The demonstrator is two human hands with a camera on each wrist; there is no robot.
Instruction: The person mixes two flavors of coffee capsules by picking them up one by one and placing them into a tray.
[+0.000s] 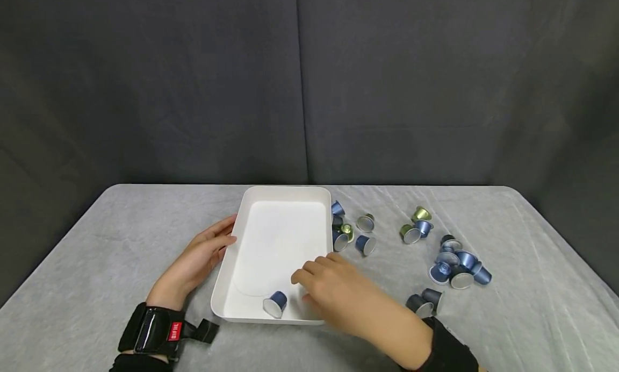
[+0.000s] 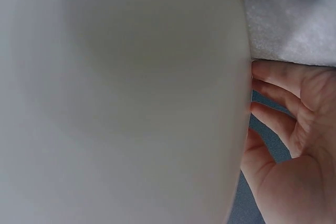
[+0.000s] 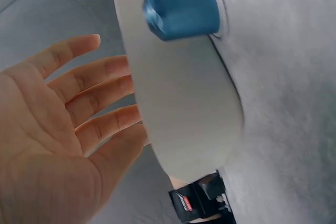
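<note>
Blue capsule (image 1: 276, 304) in white tray (image 1: 251, 200), empty flat right hand (image 1: 333, 288) beside it, flat left hand (image 1: 203, 256) against tray wall, loose capsules (image 1: 454, 267) beyond.

Two bare hands and forearms show at the bottom of the head view. The left hand (image 1: 200, 259) has no ring and no glove. At its wrist there is a wide black band (image 1: 151, 330), shiny on the top, with a small red label (image 1: 174, 331) that has white letters, too small to read. A short black strap end (image 1: 205, 329) sticks out from the band toward the right of the frame. The right hand (image 1: 333, 291) is also bare, and behind it, at the lower edge, sits a black cuff (image 1: 450, 350) of matte cloth. In the right wrist view, the same red label appears at the bottom centre.
</note>
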